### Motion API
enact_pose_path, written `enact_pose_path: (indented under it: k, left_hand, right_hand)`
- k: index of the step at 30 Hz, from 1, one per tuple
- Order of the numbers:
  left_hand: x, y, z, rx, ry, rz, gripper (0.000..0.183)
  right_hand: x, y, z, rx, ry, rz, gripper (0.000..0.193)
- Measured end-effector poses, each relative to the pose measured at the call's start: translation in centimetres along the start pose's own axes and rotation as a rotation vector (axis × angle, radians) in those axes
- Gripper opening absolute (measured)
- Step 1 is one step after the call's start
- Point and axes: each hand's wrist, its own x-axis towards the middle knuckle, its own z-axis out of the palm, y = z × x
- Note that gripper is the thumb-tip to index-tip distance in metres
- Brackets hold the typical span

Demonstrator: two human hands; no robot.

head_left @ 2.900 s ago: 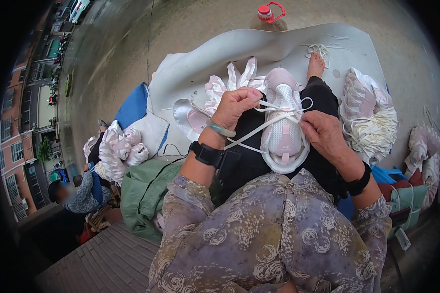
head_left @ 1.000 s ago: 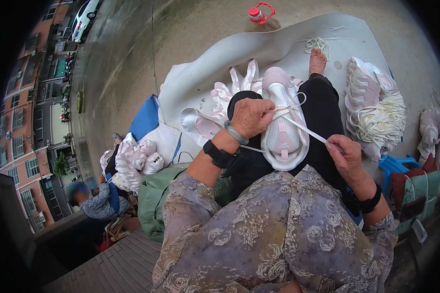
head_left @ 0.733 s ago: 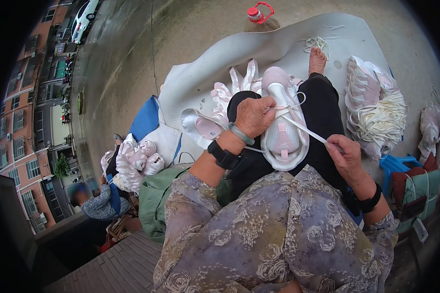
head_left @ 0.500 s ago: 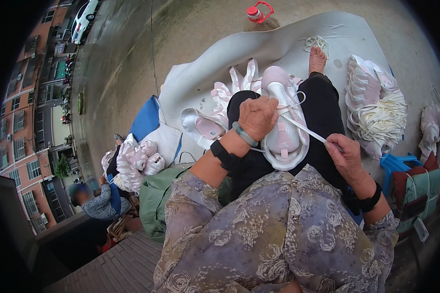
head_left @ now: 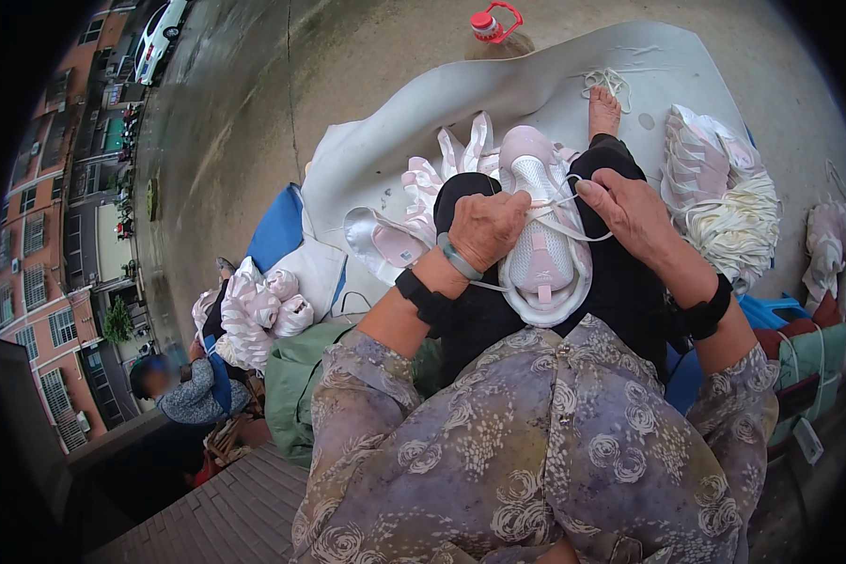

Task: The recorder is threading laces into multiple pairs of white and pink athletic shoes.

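Observation:
A white and pale pink sneaker (head_left: 539,249) rests on my lap between my black-clad thighs, its heel toward me. My left hand (head_left: 487,228) is closed at its left lacing edge, fingertips pinching there; what lies under them is partly hidden. A white shoelace (head_left: 573,231) crosses the shoe's opening and loops out to the right. At the right side, my right hand (head_left: 628,214) pinches a thin part of this lace between thumb and fingers. Another length of lace hangs below my left wrist. Left of my knee lies another pink and white shoe (head_left: 385,242).
Beyond my knees spreads a grey sheet (head_left: 414,103) with more pink shoe pieces (head_left: 451,160). Bundled uppers and white laces (head_left: 728,211) lie at right, near a blue stool (head_left: 771,310). A red-capped jug (head_left: 498,33) stands far ahead. Another person (head_left: 197,390) sits at left.
My right hand has moved up and left, closer to the shoe. The lace, stretched taut toward it before, now hangs in a slack loop. My left hand stays at the shoe's left edge.

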Motion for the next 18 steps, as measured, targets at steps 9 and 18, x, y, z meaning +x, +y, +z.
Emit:
enact_pose_path:
  k: [9, 18]
  left_hand:
    - [0.3, -0.3, -0.1, -0.003, 0.006, 0.075, 0.009]
    - [0.2, -1.4, -1.0, 0.047, -0.035, 0.331, 0.018]
  right_hand:
    - [4.0, 0.4, 2.1, 0.336, -0.260, -0.055, 0.039]
    - [2.5, 0.9, 0.8, 0.765, -0.327, 0.266, 0.023]
